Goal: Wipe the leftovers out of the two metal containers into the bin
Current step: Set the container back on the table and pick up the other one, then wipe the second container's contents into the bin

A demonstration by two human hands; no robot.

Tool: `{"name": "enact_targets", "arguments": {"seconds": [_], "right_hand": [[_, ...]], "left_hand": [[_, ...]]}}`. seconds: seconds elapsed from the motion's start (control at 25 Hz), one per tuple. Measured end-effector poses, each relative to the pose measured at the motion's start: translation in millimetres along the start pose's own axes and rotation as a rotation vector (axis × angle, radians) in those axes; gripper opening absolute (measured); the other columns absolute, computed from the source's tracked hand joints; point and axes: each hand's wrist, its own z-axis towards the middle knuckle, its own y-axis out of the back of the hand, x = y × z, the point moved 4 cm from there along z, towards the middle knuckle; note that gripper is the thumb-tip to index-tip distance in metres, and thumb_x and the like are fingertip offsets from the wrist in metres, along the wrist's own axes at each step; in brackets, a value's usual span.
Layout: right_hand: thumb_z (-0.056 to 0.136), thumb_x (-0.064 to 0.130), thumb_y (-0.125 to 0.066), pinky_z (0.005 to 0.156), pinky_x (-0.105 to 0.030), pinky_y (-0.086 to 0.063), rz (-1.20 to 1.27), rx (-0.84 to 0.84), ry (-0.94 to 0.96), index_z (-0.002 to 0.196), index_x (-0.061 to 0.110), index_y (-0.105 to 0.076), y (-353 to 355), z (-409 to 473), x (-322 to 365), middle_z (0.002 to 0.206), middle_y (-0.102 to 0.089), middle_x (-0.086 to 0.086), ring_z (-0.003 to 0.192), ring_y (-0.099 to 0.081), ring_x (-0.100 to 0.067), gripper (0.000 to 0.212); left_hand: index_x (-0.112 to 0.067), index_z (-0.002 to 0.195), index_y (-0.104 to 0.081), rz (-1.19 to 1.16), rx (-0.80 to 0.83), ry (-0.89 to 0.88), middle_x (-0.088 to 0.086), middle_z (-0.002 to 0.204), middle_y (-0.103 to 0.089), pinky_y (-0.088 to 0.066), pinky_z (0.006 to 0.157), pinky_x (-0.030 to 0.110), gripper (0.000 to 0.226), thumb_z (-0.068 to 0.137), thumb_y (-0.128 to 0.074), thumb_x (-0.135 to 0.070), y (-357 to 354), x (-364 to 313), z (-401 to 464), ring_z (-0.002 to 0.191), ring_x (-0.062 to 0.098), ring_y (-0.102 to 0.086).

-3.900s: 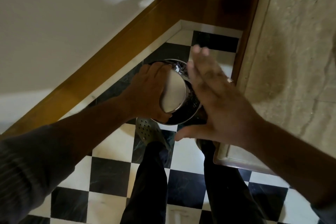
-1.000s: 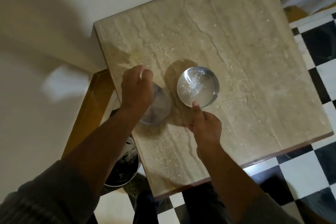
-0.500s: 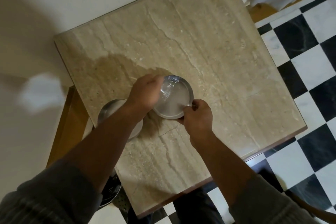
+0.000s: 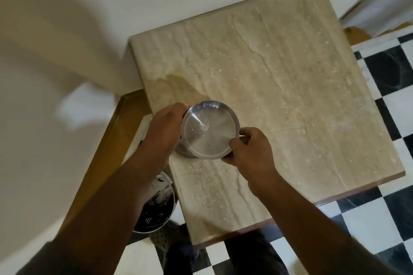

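The upper metal container [image 4: 210,130], a shallow round steel dish, sits over the near-left part of the stone table [image 4: 290,78], tilted slightly, with white grains scattered across its floor. Beneath its left edge a second metal container [image 4: 183,152] peeks out as a darker curved rim; whether the two are nested or only overlapping I cannot tell. The left hand [image 4: 164,128] wraps around the left rim of the upper dish, and the right hand [image 4: 250,148] pinches its near-right rim between thumb and fingers, so both are grasping the same dish. Down on the checkered floor [image 4: 380,219], just beside the table's left edge and partly hidden by the left forearm, stands the bin [image 4: 156,212] with a dark liner. Judging by the grains left inside, this dish has not yet been wiped out; the state of the lower one is hidden
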Motion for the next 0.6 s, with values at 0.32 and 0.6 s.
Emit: {"name": "enact_targets", "arguments": {"seconds": [0.32,0.6], "right_hand": [[0.092,0.005,-0.059,0.069,-0.031,-0.065,-0.178,0.279,0.020,0.125,0.010,-0.054,-132,-59,-43,0.111,-0.067,-0.011,0.094,-0.071,-0.023,0.033],[0.092,-0.003,-0.055,0.068,-0.029,-0.064,-0.323,0.435,-0.156,0.133,0.010,-0.049,-217,-70,-123,0.132,-0.053,-0.011,0.121,-0.056,-0.033,0.044]], "left_hand": [[-0.019,0.095,-0.071,-0.151,-0.157,0.136,0.013,0.112,-0.070,-0.050,0.100,0.061,0.035,0.092,-0.046,-0.043,135,115,-35,0.111,0.037,-0.064],[-0.017,0.098,-0.065,-0.332,-0.218,0.267,0.009,0.109,-0.065,-0.051,0.102,0.057,0.022,0.098,-0.049,-0.032,183,246,-39,0.112,0.037,-0.065]]}}
